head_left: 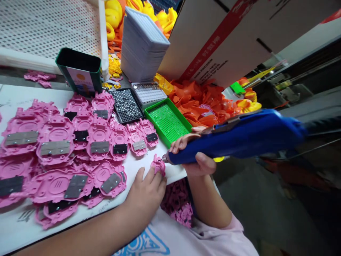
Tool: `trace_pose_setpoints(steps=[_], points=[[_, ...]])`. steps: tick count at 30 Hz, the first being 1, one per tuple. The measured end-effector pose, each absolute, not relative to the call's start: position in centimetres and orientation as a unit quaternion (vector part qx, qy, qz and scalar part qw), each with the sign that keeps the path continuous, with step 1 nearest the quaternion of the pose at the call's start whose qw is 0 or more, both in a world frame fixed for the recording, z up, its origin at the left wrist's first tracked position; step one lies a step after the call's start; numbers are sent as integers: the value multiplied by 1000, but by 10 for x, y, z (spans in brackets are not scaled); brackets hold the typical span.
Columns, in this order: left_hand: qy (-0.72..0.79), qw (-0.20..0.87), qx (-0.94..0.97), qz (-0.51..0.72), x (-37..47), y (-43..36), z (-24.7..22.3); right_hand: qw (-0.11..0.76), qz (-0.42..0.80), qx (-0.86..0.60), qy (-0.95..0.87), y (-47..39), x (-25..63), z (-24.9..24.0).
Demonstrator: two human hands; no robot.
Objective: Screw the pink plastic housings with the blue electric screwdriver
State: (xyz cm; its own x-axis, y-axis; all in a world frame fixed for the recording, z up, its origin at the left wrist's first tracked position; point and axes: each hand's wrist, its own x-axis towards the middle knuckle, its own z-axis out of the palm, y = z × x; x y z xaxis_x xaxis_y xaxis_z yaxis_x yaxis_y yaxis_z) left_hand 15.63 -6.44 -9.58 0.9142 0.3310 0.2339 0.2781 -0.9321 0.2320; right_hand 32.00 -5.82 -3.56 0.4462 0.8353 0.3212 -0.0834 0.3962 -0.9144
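Observation:
My right hand (199, 164) is wrapped round a blue electric screwdriver (234, 138), held slanting with its tip toward the left. That tip meets a small pink plastic part (158, 165) near the table's front edge. Fingers of my left hand (147, 192) press on this part and hold it against the white table top. Part of the piece is hidden under the fingertips. To the left lie several pink plastic housings (55, 140) in overlapping piles, with grey or black plates screwed onto them.
Beyond my hands stand a green tray (167, 121), a black tray (127, 105) of screws and a stack of white trays (142, 44). A dark green container (80, 73) is at the back left. Orange parts (191, 99) lie before a large carton (213, 39). Pink parts (178, 206) fill a space below the edge.

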Motion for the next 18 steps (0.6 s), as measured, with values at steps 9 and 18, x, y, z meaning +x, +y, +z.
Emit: trace_pose_setpoints(steps=[9,18], points=[[165,120,972,115,157,-63,-91,671,321,-438,-506,-57,316,-37],[154,129,973,112,154,-64,-96,750,204,-487,-399,-51,356,-10]])
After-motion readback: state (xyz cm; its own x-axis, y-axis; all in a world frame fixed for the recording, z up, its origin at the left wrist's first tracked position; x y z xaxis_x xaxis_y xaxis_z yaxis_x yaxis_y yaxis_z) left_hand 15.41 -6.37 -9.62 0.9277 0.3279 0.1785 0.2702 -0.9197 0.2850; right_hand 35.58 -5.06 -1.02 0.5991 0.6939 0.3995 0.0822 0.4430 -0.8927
